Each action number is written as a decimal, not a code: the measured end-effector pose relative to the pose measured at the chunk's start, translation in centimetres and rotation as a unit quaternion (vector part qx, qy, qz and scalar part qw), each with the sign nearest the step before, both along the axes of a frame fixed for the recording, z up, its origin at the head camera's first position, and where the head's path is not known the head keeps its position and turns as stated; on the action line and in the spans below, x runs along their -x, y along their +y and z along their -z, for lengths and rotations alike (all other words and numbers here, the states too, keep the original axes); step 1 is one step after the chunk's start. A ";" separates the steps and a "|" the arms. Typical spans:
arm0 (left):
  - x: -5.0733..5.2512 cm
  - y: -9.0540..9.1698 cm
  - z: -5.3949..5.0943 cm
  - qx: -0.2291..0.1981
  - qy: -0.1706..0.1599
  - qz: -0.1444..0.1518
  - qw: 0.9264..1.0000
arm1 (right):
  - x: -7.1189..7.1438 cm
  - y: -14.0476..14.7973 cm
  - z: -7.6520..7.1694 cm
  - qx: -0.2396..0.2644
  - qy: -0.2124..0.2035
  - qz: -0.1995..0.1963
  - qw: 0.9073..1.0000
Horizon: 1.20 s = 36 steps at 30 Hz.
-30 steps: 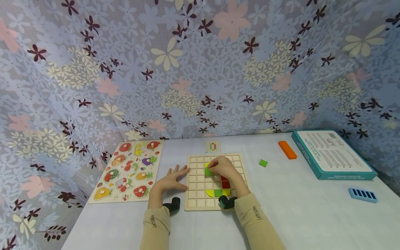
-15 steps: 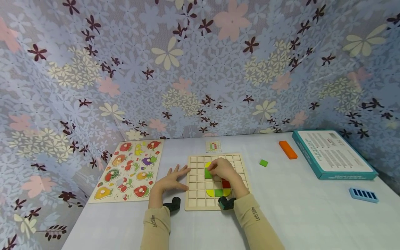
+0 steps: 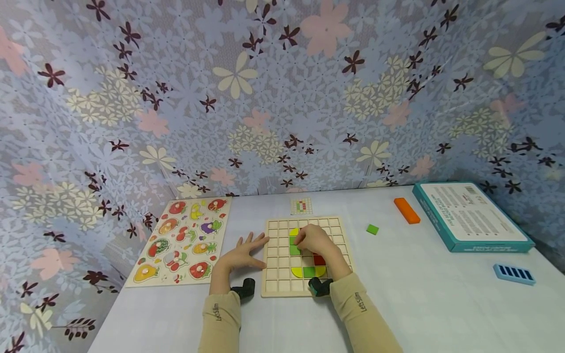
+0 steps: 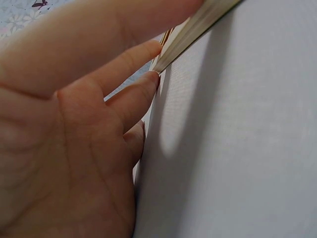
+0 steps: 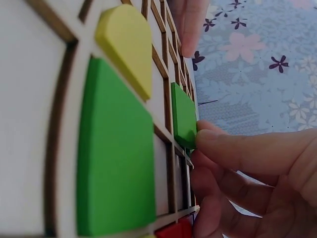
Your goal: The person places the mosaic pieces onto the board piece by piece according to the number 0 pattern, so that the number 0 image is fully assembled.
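Observation:
A square wooden grid board point(image 3: 271, 289) lies at the table's middle, with coloured tiles in some cells. My right hand point(image 3: 315, 240) is over it and pinches a green square tile point(image 5: 184, 116) at its edge, thumb against the tile; the tile sits tilted in the grid in the right wrist view. Another green square point(image 3: 293, 240) and a yellow rounded tile point(image 3: 294, 232) lie just above it. Nearer me are a yellow rounded tile point(image 3: 297, 272), a green square point(image 3: 309, 271) and a red tile point(image 3: 320, 260). My left hand point(image 3: 242, 256) spreads its fingers, tips touching the board's left edge.
A fruit puzzle board point(image 3: 185, 240) lies to the left. Behind the grid is a small pattern card point(image 3: 301, 206). To the right are a loose green tile point(image 3: 372, 229), an orange block point(image 3: 406, 211), a teal box point(image 3: 474, 215) and a blue slotted piece point(image 3: 514, 274).
My right hand has shifted slightly toward me, and the green tile at its fingertips has moved down a little, with a second green tile showing above it. The left hand stays put.

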<state>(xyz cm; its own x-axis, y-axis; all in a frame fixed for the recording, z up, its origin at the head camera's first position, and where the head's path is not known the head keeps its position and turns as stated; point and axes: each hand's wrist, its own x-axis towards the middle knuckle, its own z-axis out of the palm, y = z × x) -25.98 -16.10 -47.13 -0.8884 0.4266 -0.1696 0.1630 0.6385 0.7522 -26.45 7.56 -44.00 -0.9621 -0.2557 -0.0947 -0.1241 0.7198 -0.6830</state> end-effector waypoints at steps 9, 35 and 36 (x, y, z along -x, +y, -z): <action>0.1 -0.1 -0.1 0.001 0.002 0.005 1.000 | 0.0 0.1 -0.2 -0.005 -0.001 0.005 1.000; 0.2 -0.1 0.0 0.007 0.005 0.010 1.000 | 0.3 4.9 -0.7 0.087 0.055 0.028 0.994; 0.2 -0.1 0.1 0.007 0.006 0.010 1.000 | 0.4 5.1 -0.7 0.089 0.057 0.031 0.994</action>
<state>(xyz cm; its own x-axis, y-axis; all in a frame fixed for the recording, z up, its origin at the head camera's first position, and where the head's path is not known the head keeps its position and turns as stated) -26.13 -16.21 -47.20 -0.8812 0.4429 -0.1653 0.1848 0.6446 0.7419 -26.80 12.68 -43.31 -0.9786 -0.1975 0.0577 -0.1669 0.5979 -0.7840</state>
